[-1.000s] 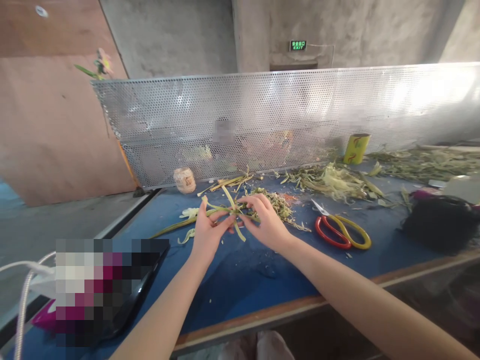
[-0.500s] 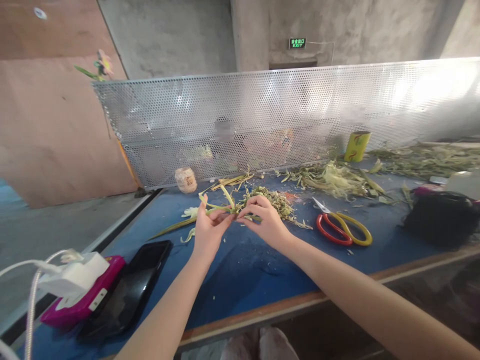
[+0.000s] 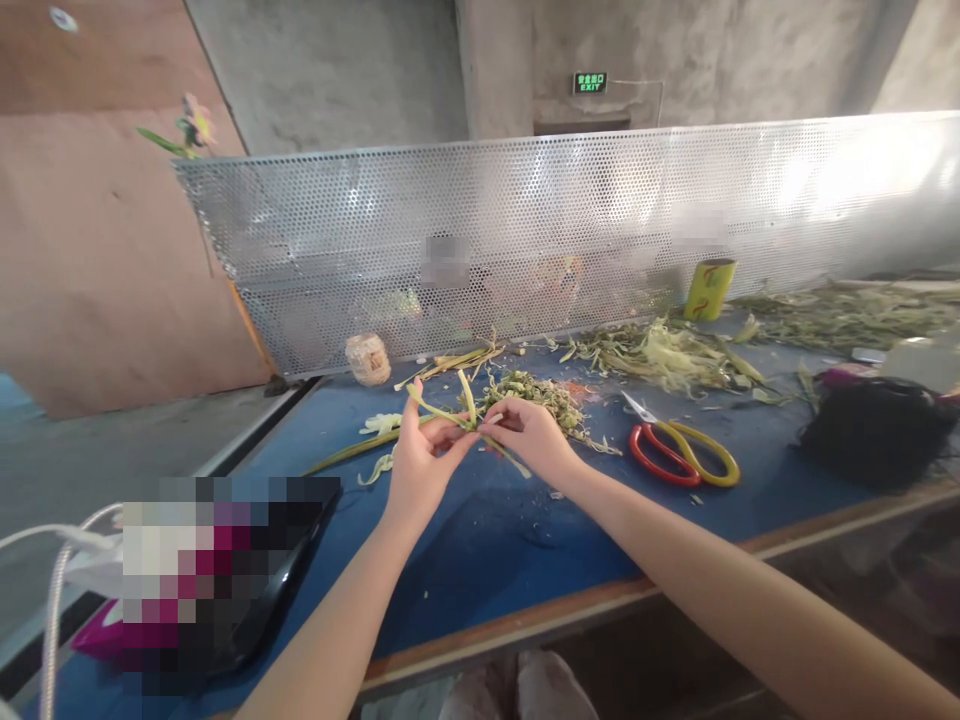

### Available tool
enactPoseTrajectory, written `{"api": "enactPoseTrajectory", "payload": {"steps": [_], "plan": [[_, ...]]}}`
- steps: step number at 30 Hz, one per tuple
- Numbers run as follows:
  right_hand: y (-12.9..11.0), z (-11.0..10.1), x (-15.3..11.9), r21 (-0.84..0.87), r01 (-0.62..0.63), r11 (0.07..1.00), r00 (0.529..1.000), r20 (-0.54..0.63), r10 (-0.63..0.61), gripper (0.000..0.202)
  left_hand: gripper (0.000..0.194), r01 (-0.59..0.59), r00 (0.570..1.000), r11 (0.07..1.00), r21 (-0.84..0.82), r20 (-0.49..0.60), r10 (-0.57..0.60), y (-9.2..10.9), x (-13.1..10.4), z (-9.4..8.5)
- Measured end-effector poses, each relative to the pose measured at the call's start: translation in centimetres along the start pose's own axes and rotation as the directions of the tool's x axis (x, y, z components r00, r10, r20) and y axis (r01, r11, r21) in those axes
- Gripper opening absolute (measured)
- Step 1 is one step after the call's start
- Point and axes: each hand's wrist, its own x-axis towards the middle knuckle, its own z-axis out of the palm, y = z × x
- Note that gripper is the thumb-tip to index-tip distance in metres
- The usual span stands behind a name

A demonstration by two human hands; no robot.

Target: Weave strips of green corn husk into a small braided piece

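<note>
My left hand (image 3: pixel 426 450) pinches a bundle of pale green plant strips (image 3: pixel 444 410), thumb and fingers pressed together near its middle. Close beside it, my right hand (image 3: pixel 529 435) has its fingertips closed on the same strips at the right end. Strip ends stick up between the hands, and one points down to the right. Just behind my right hand lies a heap of small dried green plant bits (image 3: pixel 544 395). A longer yellow-green strip (image 3: pixel 352 455) runs out to the left of my left hand on the blue table (image 3: pixel 480 560).
Scissors (image 3: pixel 679 450) with one red and one yellow handle lie to the right. A roll of pale cord (image 3: pixel 367 360) stands near the perforated metal screen (image 3: pixel 480 250). Loose leaves (image 3: pixel 660 355), a yellow can (image 3: pixel 709 290) and a black bundle (image 3: pixel 881 430) are farther right.
The view has shifted slightly. Both hands stay together on the strips; a strip end now shows below my right fingers, and the upright end stands straighter.
</note>
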Motion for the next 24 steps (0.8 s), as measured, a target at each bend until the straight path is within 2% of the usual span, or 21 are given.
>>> {"api": "enactPoseTrajectory", "payload": {"steps": [5, 7, 9, 11, 13, 15, 17, 21, 24], "plan": [[0.1, -0.1, 0.1, 0.100, -0.081, 0.992, 0.992, 0.105, 0.071, 0.014, 0.098, 0.087, 0.996, 0.995, -0.057, -0.020, -0.089, 0.2, 0.2, 0.0], [0.0, -0.1, 0.0, 0.040, -0.062, 0.997, 0.994, 0.095, 0.058, 0.011, 0.100, 0.101, 0.994, 0.992, -0.081, -0.036, -0.104, 0.2, 0.3, 0.0], [-0.2, -0.1, -0.3, -0.144, 0.062, 0.988, 0.996, 0.076, -0.052, 0.009, 0.100, 0.122, 0.990, 0.986, -0.117, -0.055, -0.129, 0.1, 0.4, -0.2], [-0.5, -0.3, -0.7, -0.391, 0.265, 0.882, 0.964, 0.114, -0.240, 0.011, 0.099, 0.161, 0.983, 0.968, -0.193, -0.061, -0.176, 0.0, 0.4, -0.3], [-0.8, -0.5, -0.9, -0.564, 0.449, 0.693, 0.890, 0.216, -0.400, 0.015, 0.096, 0.208, 0.971, 0.931, -0.299, -0.049, -0.233, -0.2, 0.4, -0.5], [-1.0, -0.8, -1.0, -0.640, 0.551, 0.535, 0.822, 0.306, -0.481, 0.019, 0.093, 0.245, 0.957, 0.891, -0.383, -0.052, -0.286, -0.3, 0.5, -0.6], [-1.1, -1.2, -0.9, -0.677, 0.597, 0.430, 0.778, 0.359, -0.516, 0.022, 0.089, 0.276, 0.940, 0.862, -0.425, -0.068, -0.335, -0.3, 0.5, -0.6], [-0.8, -1.8, -0.6, -0.685, 0.647, 0.336, 0.722, 0.406, -0.561, 0.020, 0.087, 0.320, 0.918, 0.847, -0.424, -0.083, -0.388, -0.4, 0.6, -0.6], [-0.6, -1.8, -0.5, -0.651, 0.660, 0.375, 0.714, 0.388, -0.583, 0.016, 0.091, 0.295, 0.937, 0.882, -0.368, -0.069, -0.343, -0.3, 0.6, -0.5]]}}
